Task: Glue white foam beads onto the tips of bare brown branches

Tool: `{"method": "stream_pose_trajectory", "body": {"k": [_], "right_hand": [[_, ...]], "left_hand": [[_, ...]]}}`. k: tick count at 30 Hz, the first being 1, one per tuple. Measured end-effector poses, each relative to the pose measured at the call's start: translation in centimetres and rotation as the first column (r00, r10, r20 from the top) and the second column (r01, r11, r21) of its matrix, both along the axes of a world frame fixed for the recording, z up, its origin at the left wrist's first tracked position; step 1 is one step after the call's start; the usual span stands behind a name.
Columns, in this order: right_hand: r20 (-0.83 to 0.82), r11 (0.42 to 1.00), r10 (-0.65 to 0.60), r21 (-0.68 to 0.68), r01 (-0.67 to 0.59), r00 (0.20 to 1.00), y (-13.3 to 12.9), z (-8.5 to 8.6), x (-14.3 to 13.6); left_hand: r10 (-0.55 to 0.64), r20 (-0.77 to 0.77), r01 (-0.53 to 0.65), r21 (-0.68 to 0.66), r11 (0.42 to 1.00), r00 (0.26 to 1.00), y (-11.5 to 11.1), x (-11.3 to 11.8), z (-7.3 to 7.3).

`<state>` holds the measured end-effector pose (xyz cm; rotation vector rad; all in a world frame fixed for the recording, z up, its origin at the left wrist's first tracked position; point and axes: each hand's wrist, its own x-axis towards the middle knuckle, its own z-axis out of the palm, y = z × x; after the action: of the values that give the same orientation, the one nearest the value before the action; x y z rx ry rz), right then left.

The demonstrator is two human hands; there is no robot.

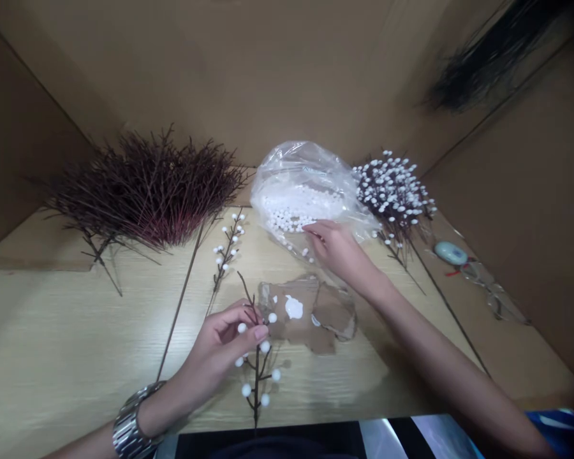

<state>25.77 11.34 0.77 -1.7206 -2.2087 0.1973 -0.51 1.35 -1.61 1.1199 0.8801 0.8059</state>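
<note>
Silver watch [134, 421] at lower left — above it the left hand [220, 344], closed in a pinch round a white-balled twig [256, 382] at lower centre.
The twig's long axis runs up and down the frame, its bare tip pointing up. Just beyond, near centre, a cardboard scrap [278, 333] bears a white patch [294, 307]. The right hand [337, 248] is farther up — fingertips drawn nearly together at the loose white balls [289, 220]; whether it has hold of one I cannot tell. Those balls lie just left of its fingertips, in the clear bag [299, 159] at upper centre, far nearer this hand than the left. Toward the back, brown twigs [153, 185] fill upper left and a white-dotted bunch [395, 185] sits at upper right.
</note>
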Motion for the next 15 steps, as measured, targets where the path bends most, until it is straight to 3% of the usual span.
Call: {"method": "stream_pose_trajectory", "body": {"k": [4,8,15], "right_hand": [[0.115,0.995,-0.090,-0.026,0.094,0.989,2.6,-1.6,-0.7],[0.157,0.988,-0.143,-0.041,0.151,0.977,3.2,-2.1,-1.1],[0.089,0.993,-0.103,-0.055,0.108,0.991,3.7,-2.4,-1.2]], "left_hand": [[-0.004,0.003,0.003,0.031,1.000,1.000,0.1,-0.2,-0.1],[-0.013,0.015,0.012,0.030,0.999,1.000,0.0,-0.3,-0.2],[-0.016,0.028,0.015,0.032,0.999,0.999,-0.3,-0.2,0.0]]}}
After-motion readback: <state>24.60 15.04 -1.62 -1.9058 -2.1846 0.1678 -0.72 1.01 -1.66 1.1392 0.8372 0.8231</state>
